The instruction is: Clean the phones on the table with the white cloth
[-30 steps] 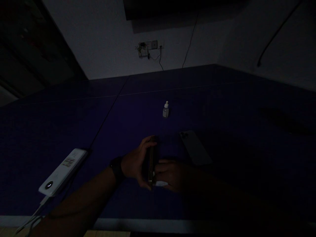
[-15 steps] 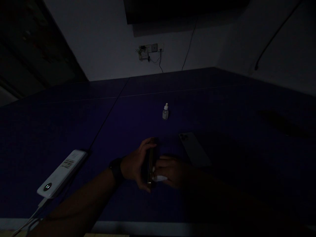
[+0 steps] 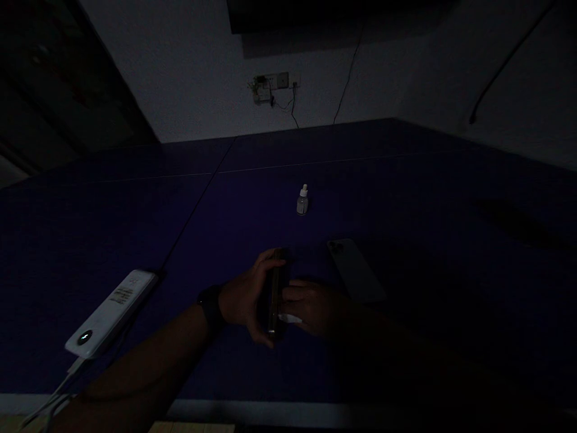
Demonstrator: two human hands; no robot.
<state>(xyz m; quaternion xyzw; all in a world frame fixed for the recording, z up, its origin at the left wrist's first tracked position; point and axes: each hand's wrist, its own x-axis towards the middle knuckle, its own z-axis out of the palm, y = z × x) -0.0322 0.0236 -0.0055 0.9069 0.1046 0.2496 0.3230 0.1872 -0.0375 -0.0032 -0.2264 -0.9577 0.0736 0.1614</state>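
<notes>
My left hand (image 3: 243, 297), with a dark watch (image 3: 211, 308) on its wrist, grips a phone (image 3: 274, 294) by its two ends. The phone stands edge-on to me, its shiny narrow side up. Against its right face my right hand (image 3: 318, 308) presses, fingers curled around a crumpled white tissue (image 3: 291, 318). Most of the tissue is hidden under those fingers, and the phone's faces are too dark to make out. Just right of my right hand, a second phone (image 3: 356, 270) lies camera side up. Farther back stands a small dropper bottle (image 3: 302, 203) with a white top.
On the left of the dark blue table (image 3: 180, 210) lies a white power bank (image 3: 110, 316) with a lit display and a plugged-in white cable (image 3: 54, 394). Sockets (image 3: 270, 87) and hanging wires are on the wall behind. The room is very dim.
My right hand has shifted slightly upward along the phone's face with the tissue. The left hand keeps its hold. The whole view has moved a little.
</notes>
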